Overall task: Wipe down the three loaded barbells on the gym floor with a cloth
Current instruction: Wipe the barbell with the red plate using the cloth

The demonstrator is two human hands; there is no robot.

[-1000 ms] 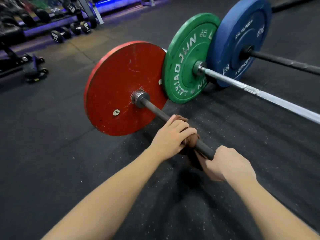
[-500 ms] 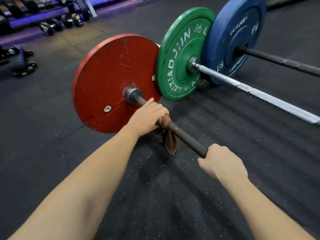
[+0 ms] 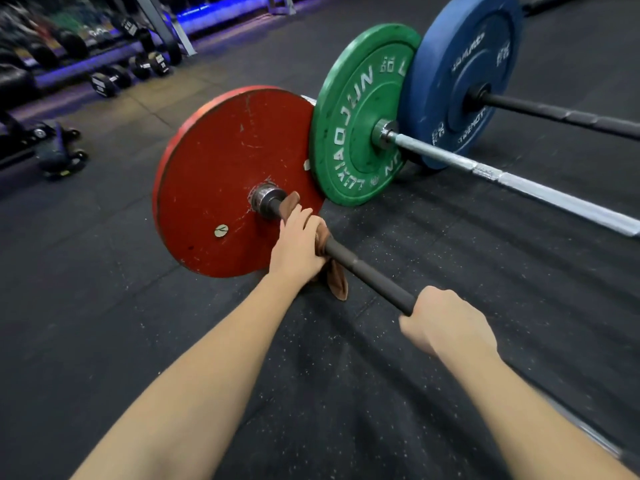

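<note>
Three barbells lie side by side on the black rubber floor. The nearest has a red plate [image 3: 214, 174] and a dark shaft [image 3: 367, 271]. My left hand [image 3: 298, 247] grips a brown cloth [image 3: 334, 282] wrapped round that shaft, close to the collar at the red plate; a cloth end hangs below the bar. My right hand [image 3: 446, 323] grips the same shaft farther from the plate. Behind it lies a bar with a green plate [image 3: 356, 112] and silver shaft [image 3: 519, 185], then one with a blue plate [image 3: 460, 57] and black shaft [image 3: 561, 117].
A rack of dumbbells [image 3: 131, 67] runs along the back left under blue lighting. A dark wheeled piece of equipment [image 3: 55, 147] stands on the floor at the left. A tan strip of floor lies between the rack and the plates.
My left hand has slid the cloth along the dark shaft toward the red plate, from beside my right hand to the collar. My right hand has kept its grip on the shaft.
</note>
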